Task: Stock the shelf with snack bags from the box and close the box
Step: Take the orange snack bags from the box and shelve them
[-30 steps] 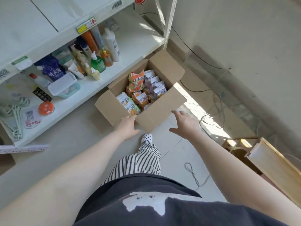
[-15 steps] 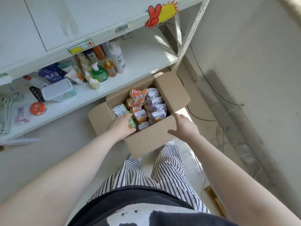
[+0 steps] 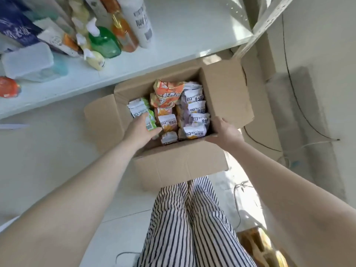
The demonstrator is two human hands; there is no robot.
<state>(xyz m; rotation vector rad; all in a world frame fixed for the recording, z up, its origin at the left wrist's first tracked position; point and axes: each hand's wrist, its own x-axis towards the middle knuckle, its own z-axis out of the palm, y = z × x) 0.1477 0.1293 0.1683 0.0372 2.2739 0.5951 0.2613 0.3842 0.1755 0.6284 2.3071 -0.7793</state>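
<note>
An open cardboard box (image 3: 179, 166) stands on the floor in front of the low white shelf (image 3: 192, 35), all flaps folded out. It is packed with snack bags: orange ones (image 3: 167, 93) at the back, white and purple ones (image 3: 196, 108) on the right, green ones on the left. My left hand (image 3: 140, 132) is inside the box at its left side, its fingers curled round a green snack bag (image 3: 151, 122). My right hand (image 3: 225, 132) grips the box's near right corner at the rim.
The left part of the shelf holds bottles (image 3: 138, 22), a green soap dispenser (image 3: 104, 43), a clear plastic tub (image 3: 28, 62) and a blue pouch (image 3: 15, 29). A shelf upright (image 3: 264, 22) stands at the right. Cables (image 3: 300, 112) run along the wall's foot. Striped trouser legs (image 3: 192, 224) are below the box.
The view has closed in on the box. My left hand went from the box's front edge into the box and onto a green bag. My right hand reached the box's near right corner.
</note>
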